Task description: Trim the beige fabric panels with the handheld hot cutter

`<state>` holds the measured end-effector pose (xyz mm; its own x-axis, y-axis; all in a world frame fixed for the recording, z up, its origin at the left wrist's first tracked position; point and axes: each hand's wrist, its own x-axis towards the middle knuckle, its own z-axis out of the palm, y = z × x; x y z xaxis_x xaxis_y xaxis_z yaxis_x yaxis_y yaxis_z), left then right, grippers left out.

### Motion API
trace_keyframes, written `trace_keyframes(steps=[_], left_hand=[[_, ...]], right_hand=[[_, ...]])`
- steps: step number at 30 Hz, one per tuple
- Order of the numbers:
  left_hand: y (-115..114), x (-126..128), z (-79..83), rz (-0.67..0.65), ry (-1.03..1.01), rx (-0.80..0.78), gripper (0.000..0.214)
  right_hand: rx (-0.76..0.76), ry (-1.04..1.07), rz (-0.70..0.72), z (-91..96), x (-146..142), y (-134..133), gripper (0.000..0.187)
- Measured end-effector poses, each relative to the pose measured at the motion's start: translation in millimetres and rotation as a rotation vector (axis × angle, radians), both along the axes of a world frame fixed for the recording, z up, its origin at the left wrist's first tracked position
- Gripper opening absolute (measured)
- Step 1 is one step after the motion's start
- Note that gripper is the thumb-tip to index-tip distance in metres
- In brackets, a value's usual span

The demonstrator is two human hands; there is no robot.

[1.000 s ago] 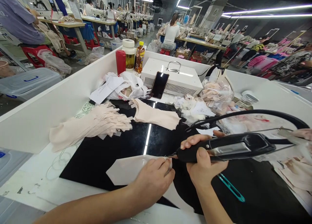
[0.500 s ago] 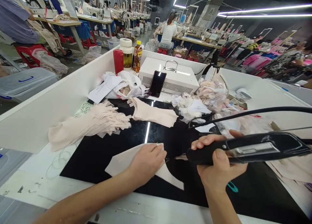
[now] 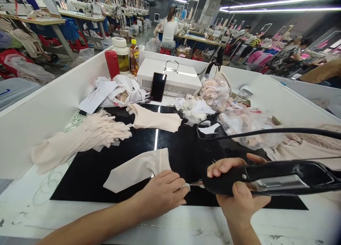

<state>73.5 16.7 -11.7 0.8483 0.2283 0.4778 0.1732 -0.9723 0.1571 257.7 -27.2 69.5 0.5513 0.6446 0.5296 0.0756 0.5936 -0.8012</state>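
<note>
A pale fabric piece (image 3: 133, 172) with a pointed left end lies on the black mat (image 3: 87, 179). Its lower right end is pinched under the fingers of my left hand (image 3: 166, 191), and a small edge sticks out past the fingertips. My right hand (image 3: 237, 188) is wrapped round a black corded handheld tool (image 3: 279, 177) with a silver lever. The narrow metal tip of the tool points left and meets, or nearly meets, that edge of fabric. Whether they touch I cannot tell.
Behind are stacked beige pieces (image 3: 157, 120) and a fanned beige pile (image 3: 85, 134). A phone (image 3: 158, 86) leans on a vented white box (image 3: 181, 79). Bottles (image 3: 121, 56), plastic bags and scraps (image 3: 245, 126) line the back. The tool's black cable (image 3: 266, 132) arches over the right side.
My left hand has shifted from the fabric's top corner down to its lower right end. The tool's tip is now at that end. The camera view has turned slightly.
</note>
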Motion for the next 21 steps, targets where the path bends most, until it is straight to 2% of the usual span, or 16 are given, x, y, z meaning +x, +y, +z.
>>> trace_keyframes(steps=[4, 12, 21], left_hand=[[0.1, -0.3, -3.4, 0.042, 0.005, -0.007, 0.019], [2.0, -2.4, -1.8, 0.034, 0.069, -0.027, 0.022], [2.6, -2.5, -0.7, 0.031, 0.038, -0.032, 0.020]], right_hand=[[0.009, 0.013, -0.010, -1.3, -1.0, 0.9, 0.048], [-0.003, 0.003, -0.008, -5.8, -0.6, 1.0, 0.049], [0.013, 0.002, 0.031, -9.0, -4.2, 1.3, 0.047]])
